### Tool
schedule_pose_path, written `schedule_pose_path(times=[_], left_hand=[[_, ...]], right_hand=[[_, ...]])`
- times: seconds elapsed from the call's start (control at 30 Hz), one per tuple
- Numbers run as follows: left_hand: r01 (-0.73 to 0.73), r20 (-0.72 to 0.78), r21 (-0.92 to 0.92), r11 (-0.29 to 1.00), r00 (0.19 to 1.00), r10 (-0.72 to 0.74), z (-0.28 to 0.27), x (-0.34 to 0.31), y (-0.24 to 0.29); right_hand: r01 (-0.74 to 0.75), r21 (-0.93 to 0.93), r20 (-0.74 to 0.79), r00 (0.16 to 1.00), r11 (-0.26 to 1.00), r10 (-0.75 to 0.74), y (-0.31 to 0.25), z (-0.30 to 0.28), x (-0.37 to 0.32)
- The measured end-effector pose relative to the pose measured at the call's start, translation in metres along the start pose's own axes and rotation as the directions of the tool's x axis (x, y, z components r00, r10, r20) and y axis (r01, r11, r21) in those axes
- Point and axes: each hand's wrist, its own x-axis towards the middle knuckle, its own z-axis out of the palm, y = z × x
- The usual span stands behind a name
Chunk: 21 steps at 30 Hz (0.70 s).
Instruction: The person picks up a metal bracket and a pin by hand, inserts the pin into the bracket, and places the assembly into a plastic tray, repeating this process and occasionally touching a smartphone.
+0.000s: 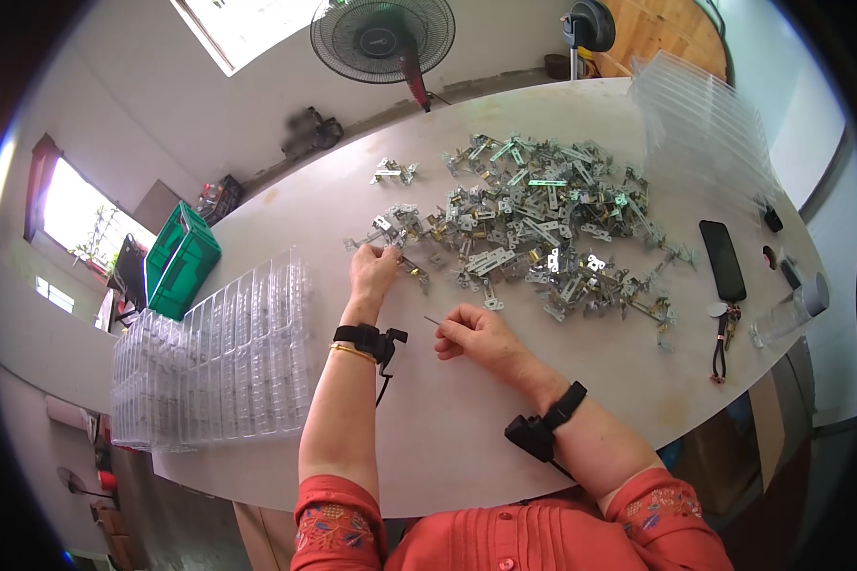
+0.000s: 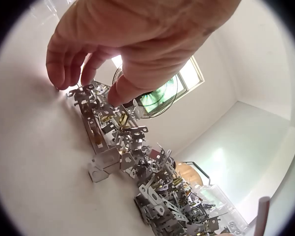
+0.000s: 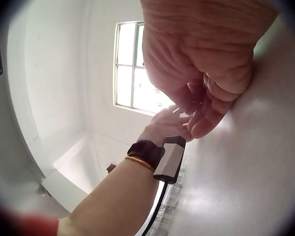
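Note:
My left hand (image 1: 375,273) reaches to the near left edge of a heap of metal brackets (image 1: 543,224). In the left wrist view, its curled fingers and thumb come down on either side of one metal bracket (image 2: 88,93) lying at the heap's end. Thumb and forefinger of my right hand (image 1: 481,335) pinch a thin metal pin (image 1: 431,321), whose tip points toward the left hand. The same pin (image 3: 176,111) pokes out from the fingertips in the right wrist view, where its other end is hidden.
Clear plastic trays stand in a stack (image 1: 219,366) at the left, with more trays (image 1: 700,124) at the far right. A green crate (image 1: 183,262) is beyond the left edge. On the right lie a phone (image 1: 723,261), keys (image 1: 730,319) and a clear bottle (image 1: 786,319).

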Motion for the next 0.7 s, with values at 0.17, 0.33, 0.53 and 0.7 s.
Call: schedule_pose_path(times=[0.17,0.33,0.53,0.7], left_hand=[[-0.010,-0.010,-0.093,0.996,1.000,0.009,0.006,-0.004,-0.010],[-0.039,0.103,-0.001,0.999,0.994,0.039,-0.008,-0.020,0.006],[0.077,0.260,-0.197,0.977,0.965,-0.023,-0.032,-0.064,0.031],[0.155,0.311,-0.288,0.945,0.949,-0.060,-0.050,-0.101,0.033]], right_hand=[[-0.002,0.008,0.000,1.000,1.000,0.002,0.001,0.000,0.001],[-0.023,0.003,0.011,1.000,1.000,0.023,-0.003,0.000,-0.001],[-0.038,0.021,0.008,0.999,0.999,0.038,-0.003,0.001,0.000],[-0.014,0.060,0.009,1.000,0.998,0.013,-0.012,0.003,-0.006]])
